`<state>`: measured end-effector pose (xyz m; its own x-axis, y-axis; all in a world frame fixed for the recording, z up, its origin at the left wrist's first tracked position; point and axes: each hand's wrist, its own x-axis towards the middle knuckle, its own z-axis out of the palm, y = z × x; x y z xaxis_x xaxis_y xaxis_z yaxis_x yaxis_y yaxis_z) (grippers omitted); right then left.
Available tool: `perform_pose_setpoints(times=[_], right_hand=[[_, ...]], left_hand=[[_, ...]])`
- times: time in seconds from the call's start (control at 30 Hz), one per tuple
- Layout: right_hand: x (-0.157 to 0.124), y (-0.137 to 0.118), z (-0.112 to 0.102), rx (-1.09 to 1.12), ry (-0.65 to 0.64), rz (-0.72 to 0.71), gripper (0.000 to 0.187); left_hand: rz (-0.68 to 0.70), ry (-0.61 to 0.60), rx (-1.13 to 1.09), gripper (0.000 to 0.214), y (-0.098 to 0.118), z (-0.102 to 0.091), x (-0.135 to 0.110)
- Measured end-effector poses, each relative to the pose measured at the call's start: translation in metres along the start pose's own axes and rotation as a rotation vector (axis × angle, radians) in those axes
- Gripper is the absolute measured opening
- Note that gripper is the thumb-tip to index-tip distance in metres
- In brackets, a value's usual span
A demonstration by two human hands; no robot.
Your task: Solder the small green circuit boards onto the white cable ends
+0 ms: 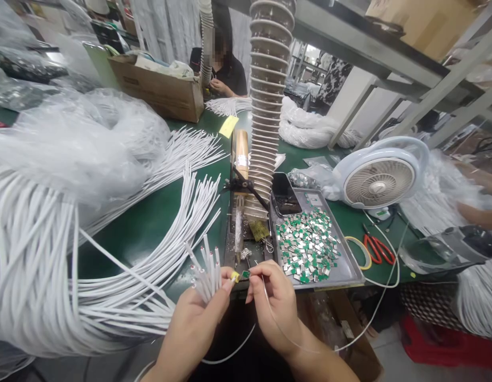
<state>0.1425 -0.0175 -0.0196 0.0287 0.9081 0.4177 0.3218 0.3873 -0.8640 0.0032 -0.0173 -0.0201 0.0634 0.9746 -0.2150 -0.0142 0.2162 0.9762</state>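
My left hand [201,318] is closed around a bunch of white cables [208,270], low in the middle of the frame, with their cut ends poking up. My right hand [275,302] is pinched up, and a thin wire [269,313] seems to be held in its fingers. Between the 2 hands sit a small yellow piece [235,276] and 1 little green board [244,274]; I can't tell which fingers, if any, hold the board. I think the step in hand is lining up a cable end with that board, and the next move calls for keeping both hands very steady. Just above, in the center, a tool with a wooden handle [241,146] points down, beside a big ribbed hose [269,106] that hides part of the table. Right of center, a gray tray [355,277] holds a heap of green and silver pieces [309,249]. A big pile of white cables [34,254] fills the left side and is cut off by the edge. At the top, a person [238,69] is partly behind the hose. My fingers cover the lower cables, and the tiny join is too small to make out.
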Motion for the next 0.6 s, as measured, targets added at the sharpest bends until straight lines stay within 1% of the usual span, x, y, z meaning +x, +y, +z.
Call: perform_pose_setpoints(times=[0.13,0.3,0.43,0.53,0.6], right_hand=[[-0.002,0.000,0.004,0.039,-0.006,0.026,0.011],[-0.004,0.002,0.007,0.067,-0.006,0.047,0.010],[-0.003,0.002,0.008,0.069,-0.005,0.047,0.009],[-0.003,0.001,0.008,0.056,-0.007,0.018,0.011],[-0.003,0.002,0.008,0.032,-0.006,-0.036,0.017]], left_hand=[[0.011,0.026,-0.012,0.026,0.003,0.001,0.000],[0.004,0.007,-0.002,0.026,0.001,0.001,0.002],[0.007,0.034,0.020,0.024,0.005,0.003,0.002],[0.018,0.040,-0.002,0.019,0.010,0.005,0.001],[0.022,0.047,-0.020,0.018,0.012,0.005,0.000]])
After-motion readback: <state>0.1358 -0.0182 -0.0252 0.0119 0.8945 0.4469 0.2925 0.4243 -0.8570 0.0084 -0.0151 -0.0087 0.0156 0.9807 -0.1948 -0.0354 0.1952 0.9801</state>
